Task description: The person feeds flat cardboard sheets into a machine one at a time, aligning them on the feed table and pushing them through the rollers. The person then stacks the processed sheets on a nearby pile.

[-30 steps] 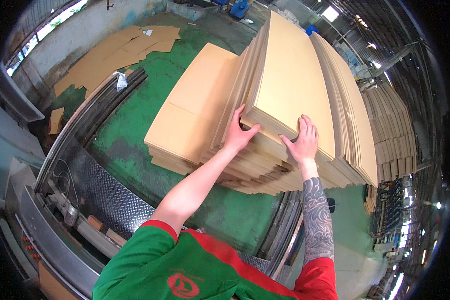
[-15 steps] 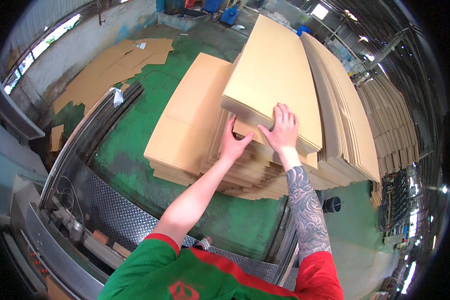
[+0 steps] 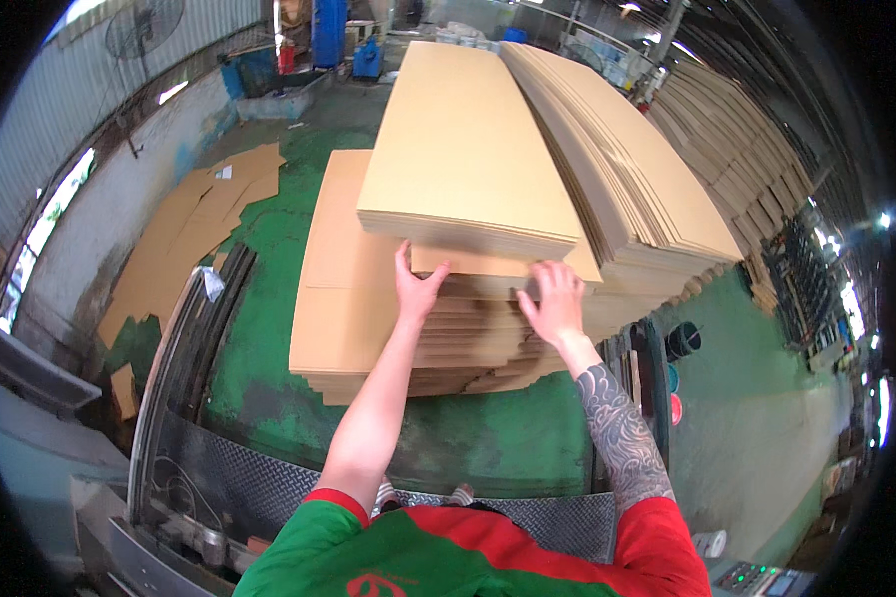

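Note:
A tall stack of flat tan cardboard sheets point(image 3: 463, 139) stands before me, its top bundle jutting toward me over lower layers. My left hand point(image 3: 418, 291) is open at the bundle's near edge, fingers up and thumb spread from them. My right hand point(image 3: 556, 303) is also open, thumb apart, by the near right part of the same edge; its fingertips are slightly blurred. Between the hands a cardboard flap point(image 3: 478, 263) shows under the bundle. Whether either hand's fingertips press on the cardboard, I cannot tell.
A lower cardboard stack point(image 3: 334, 318) adjoins on the left, and a long stack point(image 3: 632, 149) on the right. Loose cardboard sheets point(image 3: 194, 229) lie on the green floor at left. Metal rails point(image 3: 204, 333) and a tread-plate step point(image 3: 269, 468) are near me. A black bucket point(image 3: 683, 340) stands at right.
My right hand has come off the bundle's top and dropped to its near edge. My left hand stays by that edge. The view has swung right, shifting the stacks leftward.

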`<action>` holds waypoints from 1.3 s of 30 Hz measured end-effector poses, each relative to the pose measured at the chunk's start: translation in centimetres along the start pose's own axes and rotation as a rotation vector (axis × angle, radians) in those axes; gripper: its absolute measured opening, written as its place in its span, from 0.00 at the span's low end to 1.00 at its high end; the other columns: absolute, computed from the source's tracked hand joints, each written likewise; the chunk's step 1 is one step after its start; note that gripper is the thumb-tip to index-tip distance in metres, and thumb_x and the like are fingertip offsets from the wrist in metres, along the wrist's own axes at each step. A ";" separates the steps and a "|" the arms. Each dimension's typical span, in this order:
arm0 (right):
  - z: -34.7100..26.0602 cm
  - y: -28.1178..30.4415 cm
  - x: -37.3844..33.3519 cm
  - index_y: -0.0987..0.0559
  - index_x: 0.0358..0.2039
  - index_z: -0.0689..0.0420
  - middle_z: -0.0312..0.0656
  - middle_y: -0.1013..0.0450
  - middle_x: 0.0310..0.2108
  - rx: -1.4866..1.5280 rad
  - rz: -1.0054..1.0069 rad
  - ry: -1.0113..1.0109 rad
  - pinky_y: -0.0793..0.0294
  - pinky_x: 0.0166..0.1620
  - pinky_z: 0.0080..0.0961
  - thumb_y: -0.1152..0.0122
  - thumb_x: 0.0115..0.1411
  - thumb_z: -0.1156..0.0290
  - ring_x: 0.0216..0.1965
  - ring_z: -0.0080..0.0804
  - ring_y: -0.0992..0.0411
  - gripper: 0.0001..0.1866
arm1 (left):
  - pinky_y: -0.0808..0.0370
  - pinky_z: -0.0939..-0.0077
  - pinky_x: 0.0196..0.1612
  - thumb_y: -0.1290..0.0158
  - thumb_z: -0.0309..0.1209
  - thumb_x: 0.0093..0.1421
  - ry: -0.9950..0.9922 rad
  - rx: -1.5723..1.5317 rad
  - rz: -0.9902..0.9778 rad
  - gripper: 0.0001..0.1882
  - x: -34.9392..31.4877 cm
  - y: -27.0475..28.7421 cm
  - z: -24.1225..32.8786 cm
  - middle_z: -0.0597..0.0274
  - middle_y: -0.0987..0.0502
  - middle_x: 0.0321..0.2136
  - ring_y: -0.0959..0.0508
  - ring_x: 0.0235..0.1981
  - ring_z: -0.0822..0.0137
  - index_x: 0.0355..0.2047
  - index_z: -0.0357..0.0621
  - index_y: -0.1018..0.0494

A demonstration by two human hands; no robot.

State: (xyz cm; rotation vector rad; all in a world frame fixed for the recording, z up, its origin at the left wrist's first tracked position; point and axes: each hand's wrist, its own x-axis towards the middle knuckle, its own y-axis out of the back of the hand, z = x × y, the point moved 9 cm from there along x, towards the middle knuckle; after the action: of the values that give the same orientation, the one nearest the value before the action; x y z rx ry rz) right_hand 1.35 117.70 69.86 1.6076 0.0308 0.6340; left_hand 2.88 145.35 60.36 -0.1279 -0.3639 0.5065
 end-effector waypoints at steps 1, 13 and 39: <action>3.4 0.0 -1.1 0.30 0.67 0.53 0.44 0.37 0.70 0.004 -0.006 -0.190 0.45 0.69 0.61 0.34 0.64 0.52 0.74 0.44 0.44 0.35 | 0.32 0.60 0.69 0.27 0.34 0.56 0.012 0.004 -0.007 0.51 0.0 0.1 0.1 0.41 0.32 0.66 0.30 0.66 0.53 0.72 0.35 0.45; 9.9 -2.1 -5.1 0.40 0.76 0.46 0.43 0.43 0.74 0.168 0.035 -0.342 0.46 0.74 0.59 0.30 0.58 0.63 0.78 0.48 0.52 0.46 | 0.28 0.50 0.67 0.27 0.51 0.57 0.379 -0.425 0.289 0.65 9.0 4.4 -0.7 0.40 0.38 0.67 0.26 0.60 0.50 0.72 0.33 0.65; 13.6 -4.8 -7.8 0.52 0.80 0.53 0.40 0.61 0.82 0.306 0.047 0.033 0.61 0.78 0.61 0.34 0.59 0.66 0.82 0.41 0.68 0.53 | 0.27 0.48 0.64 0.42 0.50 0.64 0.458 -0.062 0.188 0.36 -29.0 11.9 27.4 0.52 0.24 0.58 0.22 0.58 0.51 0.66 0.43 0.34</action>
State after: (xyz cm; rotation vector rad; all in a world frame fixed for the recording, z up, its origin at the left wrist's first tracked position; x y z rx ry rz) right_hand 2.00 103.03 62.48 1.8972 0.1199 0.7175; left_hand -36.18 142.13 74.40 -0.3335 0.0817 0.6335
